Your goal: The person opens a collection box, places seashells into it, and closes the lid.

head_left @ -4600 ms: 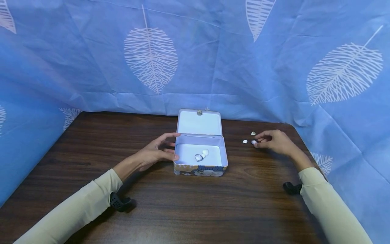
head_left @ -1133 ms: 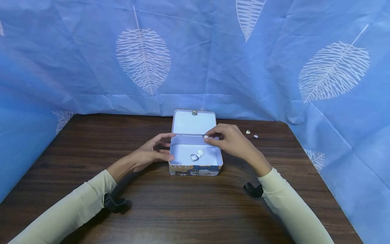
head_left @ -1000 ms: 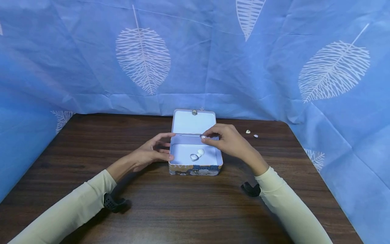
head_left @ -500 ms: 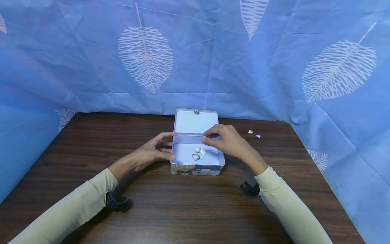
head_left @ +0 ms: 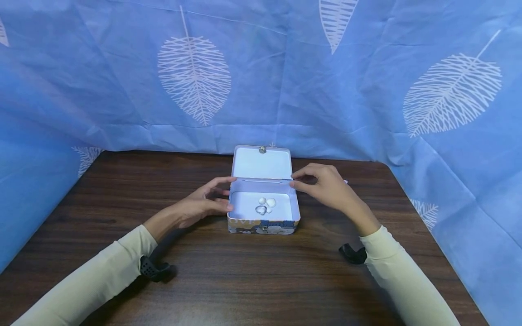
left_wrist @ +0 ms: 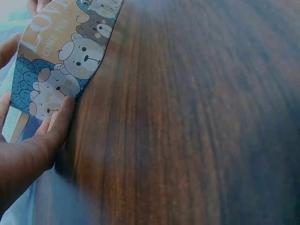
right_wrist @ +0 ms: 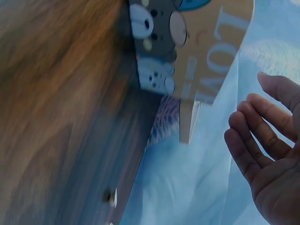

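Note:
A small tin box (head_left: 281, 227) stands on the table with its lid (head_left: 262, 163) tipped back and cartoon bears printed on its walls. Several small shells (head_left: 271, 203), white and grey-rimmed, lie on its floor. My left hand (head_left: 200, 206) holds the box's left end, the thumb near the front corner and a finger at the hinge corner. In the left wrist view the thumb (left_wrist: 61, 124) touches the printed wall. Just above the box's right rear corner is my right hand (head_left: 326, 185), fingers apart around nothing. The right wrist view shows its fingers (right_wrist: 241, 143) loosely bent.
A pale shell (head_left: 345, 181) on the table peeks out beyond the right hand; another shell (right_wrist: 113, 198) appears blurred in the right wrist view. Blue leaf-patterned cloth (head_left: 261, 90) hangs behind the dark wooden table (head_left: 261, 280).
My right hand carried a shell from the right over the box and let it drop among the others. It has since moved back rightward, without a shell. The left hand stays put.

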The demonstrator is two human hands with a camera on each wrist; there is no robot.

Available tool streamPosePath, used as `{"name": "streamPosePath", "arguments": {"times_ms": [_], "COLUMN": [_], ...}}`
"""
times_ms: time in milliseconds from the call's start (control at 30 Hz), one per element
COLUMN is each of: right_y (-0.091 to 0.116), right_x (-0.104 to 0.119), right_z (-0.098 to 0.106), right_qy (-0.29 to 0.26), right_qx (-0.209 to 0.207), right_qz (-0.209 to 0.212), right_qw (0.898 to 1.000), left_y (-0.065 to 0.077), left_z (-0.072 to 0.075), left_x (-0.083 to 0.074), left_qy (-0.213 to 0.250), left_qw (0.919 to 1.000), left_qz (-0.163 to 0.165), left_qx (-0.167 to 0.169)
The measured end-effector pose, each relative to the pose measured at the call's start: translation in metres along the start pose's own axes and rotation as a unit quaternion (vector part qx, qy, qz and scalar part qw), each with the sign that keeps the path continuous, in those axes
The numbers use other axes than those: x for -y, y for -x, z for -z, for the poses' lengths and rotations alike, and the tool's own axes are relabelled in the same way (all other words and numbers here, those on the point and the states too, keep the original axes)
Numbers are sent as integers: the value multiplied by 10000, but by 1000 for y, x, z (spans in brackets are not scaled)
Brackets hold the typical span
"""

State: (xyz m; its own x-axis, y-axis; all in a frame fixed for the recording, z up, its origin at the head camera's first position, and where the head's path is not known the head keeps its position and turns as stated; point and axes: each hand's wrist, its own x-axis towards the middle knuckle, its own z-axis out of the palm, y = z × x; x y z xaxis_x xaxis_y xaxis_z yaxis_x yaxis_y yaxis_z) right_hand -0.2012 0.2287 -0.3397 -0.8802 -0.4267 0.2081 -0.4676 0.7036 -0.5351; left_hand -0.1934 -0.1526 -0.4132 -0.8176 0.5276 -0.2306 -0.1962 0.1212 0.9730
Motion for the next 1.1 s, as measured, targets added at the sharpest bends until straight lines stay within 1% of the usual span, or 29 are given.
{"name": "streamPosePath", "arguments": {"times_ms": [200,433,533,633,833,933,1100], "right_y": [7,14,16,17,15,14,10], "right_x": [-21,-45,-54,-63,-84,-97,-112], "right_z": [16,33,37,39,35,31,26], "right_qy": [121,281,412,442,312,316,315], "right_qx": [-197,-256,-256,-134,362,547,717], "right_qz": [-223,-488,-679,-874,-1174,-1244,-1317], "right_qw": [9995,9981,9965,9951,9919,9902,9882], "left_y": [2,3,3,3,3,2,1], "left_z": [2,3,2,1,0,-1,-1], "left_x": [-1,1,0,0,1,1,1], "left_qy": [34,0,-20,8,27,23,20], "left_qw": [10000,10000,10000,10000,10000,10000,10000], "left_qz": [-8,29,6,15,21,17,-8], "left_qx": [9,-42,-63,-75,-91,-81,-76]}}
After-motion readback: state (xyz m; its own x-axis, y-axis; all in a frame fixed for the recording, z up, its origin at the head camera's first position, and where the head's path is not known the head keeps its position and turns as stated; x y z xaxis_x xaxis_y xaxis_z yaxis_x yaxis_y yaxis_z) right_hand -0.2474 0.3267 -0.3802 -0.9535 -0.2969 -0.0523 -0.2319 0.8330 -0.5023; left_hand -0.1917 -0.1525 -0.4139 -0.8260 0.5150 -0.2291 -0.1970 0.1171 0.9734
